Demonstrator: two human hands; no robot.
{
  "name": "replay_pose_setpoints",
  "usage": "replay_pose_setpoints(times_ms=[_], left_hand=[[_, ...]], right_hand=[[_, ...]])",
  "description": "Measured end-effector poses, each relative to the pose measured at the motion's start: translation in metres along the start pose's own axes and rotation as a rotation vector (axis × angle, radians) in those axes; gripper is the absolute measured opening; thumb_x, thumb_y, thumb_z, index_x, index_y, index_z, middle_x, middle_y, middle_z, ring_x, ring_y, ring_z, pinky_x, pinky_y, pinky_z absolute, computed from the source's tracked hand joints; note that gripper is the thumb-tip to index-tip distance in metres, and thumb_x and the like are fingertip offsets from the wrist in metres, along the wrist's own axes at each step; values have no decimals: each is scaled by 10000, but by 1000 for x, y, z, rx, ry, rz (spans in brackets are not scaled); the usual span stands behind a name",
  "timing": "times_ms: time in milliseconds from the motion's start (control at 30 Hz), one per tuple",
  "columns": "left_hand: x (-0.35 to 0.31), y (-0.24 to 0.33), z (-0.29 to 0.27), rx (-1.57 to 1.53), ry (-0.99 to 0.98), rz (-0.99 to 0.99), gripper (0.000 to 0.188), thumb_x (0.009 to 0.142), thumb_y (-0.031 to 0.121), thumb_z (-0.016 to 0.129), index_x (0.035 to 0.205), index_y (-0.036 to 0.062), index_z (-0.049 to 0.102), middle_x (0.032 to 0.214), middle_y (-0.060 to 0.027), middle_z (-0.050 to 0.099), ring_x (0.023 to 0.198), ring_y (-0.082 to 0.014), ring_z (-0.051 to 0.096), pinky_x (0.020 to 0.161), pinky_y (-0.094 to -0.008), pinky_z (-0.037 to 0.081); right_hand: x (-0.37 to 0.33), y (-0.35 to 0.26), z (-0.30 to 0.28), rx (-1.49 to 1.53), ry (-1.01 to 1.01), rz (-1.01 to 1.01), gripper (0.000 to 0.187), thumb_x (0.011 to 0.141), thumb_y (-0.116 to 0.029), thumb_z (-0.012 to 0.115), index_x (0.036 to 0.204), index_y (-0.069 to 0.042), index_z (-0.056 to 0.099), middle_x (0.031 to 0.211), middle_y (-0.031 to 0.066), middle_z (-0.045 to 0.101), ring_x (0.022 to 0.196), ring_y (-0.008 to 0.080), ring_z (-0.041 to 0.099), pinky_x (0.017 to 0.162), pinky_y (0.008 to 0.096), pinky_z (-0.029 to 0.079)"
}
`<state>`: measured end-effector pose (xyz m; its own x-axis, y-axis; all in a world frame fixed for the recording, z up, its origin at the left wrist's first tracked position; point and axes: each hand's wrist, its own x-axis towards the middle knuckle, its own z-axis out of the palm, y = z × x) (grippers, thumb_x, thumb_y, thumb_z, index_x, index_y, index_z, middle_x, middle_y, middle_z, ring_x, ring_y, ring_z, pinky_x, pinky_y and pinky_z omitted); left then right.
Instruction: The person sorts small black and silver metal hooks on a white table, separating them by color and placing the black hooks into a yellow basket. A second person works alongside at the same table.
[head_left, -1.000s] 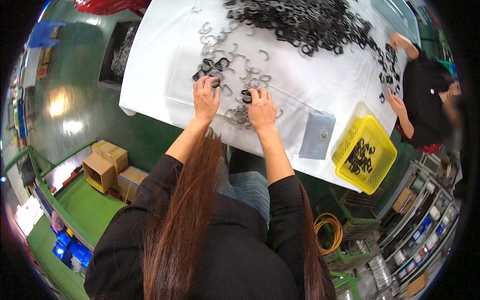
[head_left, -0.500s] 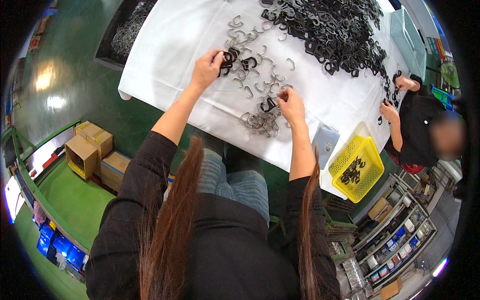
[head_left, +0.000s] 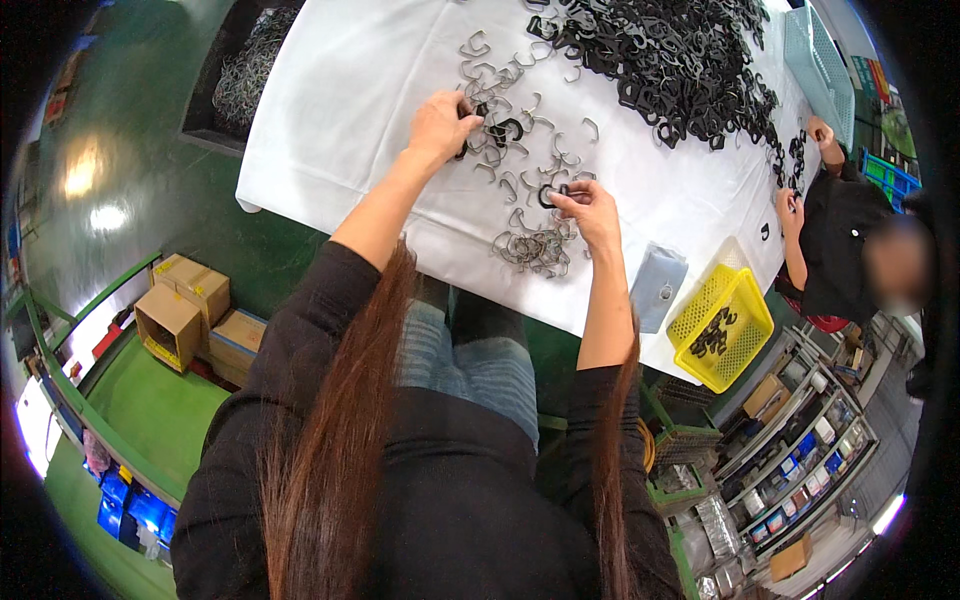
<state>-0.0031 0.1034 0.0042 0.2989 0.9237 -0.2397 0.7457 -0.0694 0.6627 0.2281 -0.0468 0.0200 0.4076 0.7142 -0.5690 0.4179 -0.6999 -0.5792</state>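
Note:
My left hand [head_left: 440,127] is closed with its fingertips on small black ring-like pieces [head_left: 479,111], partly hidden by the fingers. Thumb and fingers of my right hand [head_left: 594,212] pinch a black D-shaped ring [head_left: 547,196] above the white-covered table. Bent metal wire clips [head_left: 512,160] lie scattered between and around both hands. A denser heap of these clips [head_left: 535,253] sits just nearer to me than the right hand. Another black ring [head_left: 511,128] lies among the clips to the right of my left hand.
A large pile of black rings [head_left: 665,70] covers the table's far right. By the right edge are a yellow basket [head_left: 748,340] with black pieces, a blue-grey packet [head_left: 657,288] and a pale blue basket [head_left: 815,65]. A co-worker's hands [head_left: 790,205] handle black pieces there.
My left hand has shifted slightly right with the black pieces. My right hand has turned and now pinches a black ring, lifted from near the clip heap. The view has shifted slightly.

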Motion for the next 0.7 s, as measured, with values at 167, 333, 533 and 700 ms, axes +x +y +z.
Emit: replay_pose_setpoints(times_ms=[167, 333, 533, 700], left_hand=[[2, -9, -39, -641, -245, -263, 297, 782, 276, 711, 957, 43, 653, 704, -7, 596, 707, -117, 582, 607, -256, 454], [-9, -24, -56, -1367, -396, -579, 240, 889, 304, 596, 810, 79, 624, 681, 35, 496, 660, -106, 513, 584, -216, 453], [-18, -48, -50, -1890, -614, -450, 319, 925, 330, 522, 742, 70, 499, 756, -36, 423, 779, -151, 418, 485, -176, 425], [-24, -41, -54, -1586, -526, -497, 136, 865, 174, 620, 908, 58, 564, 807, -8, 496, 774, -104, 476, 486, -158, 397]], right_hand=[[2, -16, -27, 400, -56, 49, 267, 771, -269, 720, 933, -61, 678, 751, 11, 651, 692, 151, 613, 634, 279, 475], [18, -57, -11, 997, -255, 216, 248, 838, -325, 653, 797, -95, 569, 686, -24, 545, 658, 96, 556, 586, 314, 495], [50, -101, 42, -460, 37, -424, 308, 685, -207, 746, 937, -106, 601, 909, 62, 588, 816, 255, 592, 722, 370, 468], [56, -100, 32, -591, -50, -370, 293, 682, -189, 733, 936, -111, 609, 947, 75, 602, 912, 281, 591, 765, 391, 460]])
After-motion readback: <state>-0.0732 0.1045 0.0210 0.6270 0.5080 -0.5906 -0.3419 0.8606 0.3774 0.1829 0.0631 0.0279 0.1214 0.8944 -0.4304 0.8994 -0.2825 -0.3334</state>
